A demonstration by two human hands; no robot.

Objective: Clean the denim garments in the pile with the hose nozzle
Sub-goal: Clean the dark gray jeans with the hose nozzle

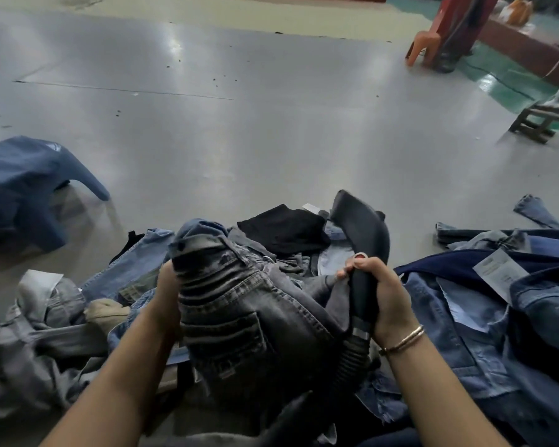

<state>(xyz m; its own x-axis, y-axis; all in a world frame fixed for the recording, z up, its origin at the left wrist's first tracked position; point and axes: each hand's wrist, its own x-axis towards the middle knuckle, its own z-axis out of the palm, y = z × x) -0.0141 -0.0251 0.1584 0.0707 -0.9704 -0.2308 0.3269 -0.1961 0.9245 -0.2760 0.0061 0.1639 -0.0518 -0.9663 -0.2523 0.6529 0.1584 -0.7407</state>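
Progress: early, most of pile (497, 317) untreated. Your right hand (388, 301) fingers wrap nozzle (365, 233); left hand (168, 298) holds grey jeans (239, 304), finger posn hidden.

- This looks like a garment workshop or factory floor, not a home: a wide, smooth grey floor (239, 130) stretches far back, with a green-painted strip (510, 85) along the right.
- A pile of denim garments (465, 301) lies straight on the floor, several with paper tags (494, 274) attached.
- A black hose nozzle (365, 240) with ribbed hose is in use.
- A plastic chair (428, 37) and low wooden stool (536, 124) stand at the edge.
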